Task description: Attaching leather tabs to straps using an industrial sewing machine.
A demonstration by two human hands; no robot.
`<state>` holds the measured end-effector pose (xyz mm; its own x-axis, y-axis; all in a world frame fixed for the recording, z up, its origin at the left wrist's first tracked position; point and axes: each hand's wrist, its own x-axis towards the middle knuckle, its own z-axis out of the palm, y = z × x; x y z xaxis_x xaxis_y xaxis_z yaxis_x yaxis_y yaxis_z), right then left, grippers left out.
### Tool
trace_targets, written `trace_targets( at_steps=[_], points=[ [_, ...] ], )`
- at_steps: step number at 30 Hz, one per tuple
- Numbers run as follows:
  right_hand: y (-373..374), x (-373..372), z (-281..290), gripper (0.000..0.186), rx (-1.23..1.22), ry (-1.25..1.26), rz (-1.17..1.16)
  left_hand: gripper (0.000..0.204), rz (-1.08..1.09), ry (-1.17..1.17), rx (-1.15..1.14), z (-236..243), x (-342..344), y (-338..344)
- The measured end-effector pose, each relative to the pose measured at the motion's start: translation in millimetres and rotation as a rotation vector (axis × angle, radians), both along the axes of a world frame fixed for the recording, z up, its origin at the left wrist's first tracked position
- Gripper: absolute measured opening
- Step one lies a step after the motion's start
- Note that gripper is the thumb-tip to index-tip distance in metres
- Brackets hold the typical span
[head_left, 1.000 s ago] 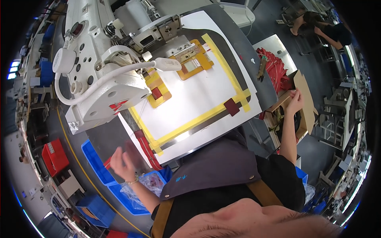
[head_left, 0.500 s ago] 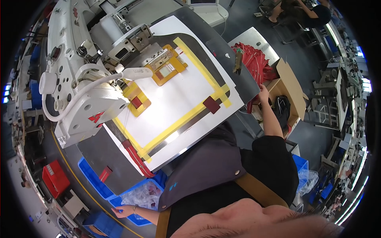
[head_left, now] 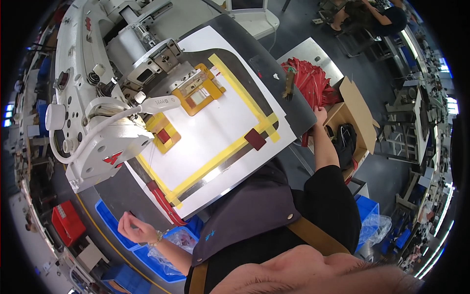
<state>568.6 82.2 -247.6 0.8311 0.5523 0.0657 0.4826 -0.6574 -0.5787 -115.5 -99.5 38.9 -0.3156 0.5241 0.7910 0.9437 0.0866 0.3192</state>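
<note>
My left hand [head_left: 136, 229] is at the near left corner of the dark table, fingers bent and tips drawn together; what lies between them is hidden. To the right, my right hand [head_left: 319, 115] is closed on the lower end of a bundle of red zippers [head_left: 307, 81], which lies on a metal side table. A red zipper [head_left: 165, 205] rests along the left front edge of the white sheet [head_left: 210, 132], which is framed with yellow tape. A dark red patch [head_left: 255, 139] sits at the tape's front right corner.
A white sewing machine [head_left: 105, 142] reaches over the sheet, with yellow clamp plates [head_left: 203, 95] below its head. An open cardboard box [head_left: 355, 112] holding a black item stands at right. Blue bins [head_left: 159, 264] with clear plastic bags are below the table's near side.
My left hand has risen to the table corner, over the spot where a small red piece lay; that piece no longer shows. My right hand stays at the zipper bundle. The view has shifted slightly.
</note>
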Motion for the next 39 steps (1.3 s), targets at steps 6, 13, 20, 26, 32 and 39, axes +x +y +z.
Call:
trace_targets(
  at_steps=[6,13,20,26,32,39],
  points=[
    [12,50,72,0.013,0.711,1.477,0.003,0.019,-0.386,0.076,-0.193,6,54,35],
    [1,-154,251,0.024,0.944,1.623,0.538,0.034,-0.759,-0.299,-0.5,15,130,74],
    [-29,-342,292,0.069,0.256,1.394,0.985,0.031,-0.89,-0.879,-0.66,26,174,124],
    [-8,-363,279,0.044,0.294,1.694,0.757,0.01,-0.795,-0.934,-0.61,6,139,130],
    [42,-336,258,0.026,0.29,1.581,0.829,0.013,-0.679,-0.525,-0.54,-10,114,140],
    [66,-345,246,0.028,0.182,1.32,0.875,0.054,-0.624,0.085,-0.638,-28,142,116]
  ],
)
